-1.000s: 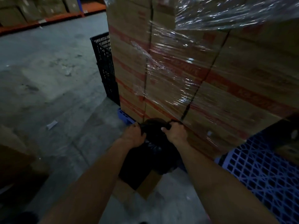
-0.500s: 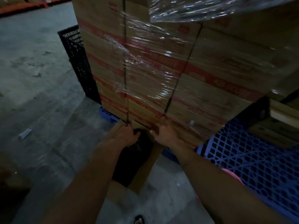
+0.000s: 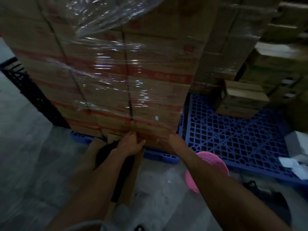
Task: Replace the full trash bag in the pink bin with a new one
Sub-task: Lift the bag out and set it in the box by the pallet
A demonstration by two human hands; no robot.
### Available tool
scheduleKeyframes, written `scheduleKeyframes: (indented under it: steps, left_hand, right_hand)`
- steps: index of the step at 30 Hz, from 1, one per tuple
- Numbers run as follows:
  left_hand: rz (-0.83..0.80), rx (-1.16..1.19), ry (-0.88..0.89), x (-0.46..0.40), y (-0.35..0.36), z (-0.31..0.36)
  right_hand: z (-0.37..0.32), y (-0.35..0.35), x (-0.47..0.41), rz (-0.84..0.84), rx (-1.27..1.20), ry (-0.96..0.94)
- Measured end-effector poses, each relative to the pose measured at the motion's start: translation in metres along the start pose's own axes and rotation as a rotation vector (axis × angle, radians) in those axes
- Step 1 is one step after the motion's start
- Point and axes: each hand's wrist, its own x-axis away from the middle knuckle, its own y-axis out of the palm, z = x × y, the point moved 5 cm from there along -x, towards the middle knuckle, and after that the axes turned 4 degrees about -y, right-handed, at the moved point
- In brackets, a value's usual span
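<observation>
The full black trash bag (image 3: 124,172) sits down inside an open cardboard box (image 3: 130,187) on the floor, against the foot of a wrapped carton stack. My left hand (image 3: 131,145) rests on top of the bag with its fingers spread loosely. My right hand (image 3: 175,140) is off the bag, just to its right near the cartons, and its fingers are blurred. The pink bin (image 3: 211,161) lies on the floor to the right, partly hidden behind my right forearm.
A tall stack of cartons in shiny plastic wrap (image 3: 116,80) stands directly ahead on a blue pallet (image 3: 233,139). A black mesh crate (image 3: 30,94) stands at the left. More cartons (image 3: 243,99) and white papers (image 3: 296,162) lie at the right. A dark object (image 3: 266,197) is on the floor.
The black bag went down from above the box into it. My right hand came off the bag and moved right. The view swung right, bringing the pink bin into sight.
</observation>
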Motion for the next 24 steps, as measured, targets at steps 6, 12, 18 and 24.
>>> scheduleKeyframes:
  steps: [6, 12, 18, 24]
  left_hand:
    - [-0.005, -0.083, 0.111, 0.031, 0.051, 0.098]
    - [-0.098, -0.130, 0.178, 0.073, 0.125, 0.212]
    - [-0.126, -0.210, 0.303, 0.089, 0.207, 0.327]
    - [-0.147, -0.286, 0.400, 0.119, 0.245, 0.443]
  right_hand:
    - [0.081, -0.047, 0.094, 0.136, -0.089, 0.029]
    - [0.197, -0.066, 0.181, 0.209, -0.140, 0.122]
    - [0.318, -0.084, 0.251, 0.275, -0.160, 0.258]
    - [0.408, -0.117, 0.298, 0.385, -0.242, 0.350]
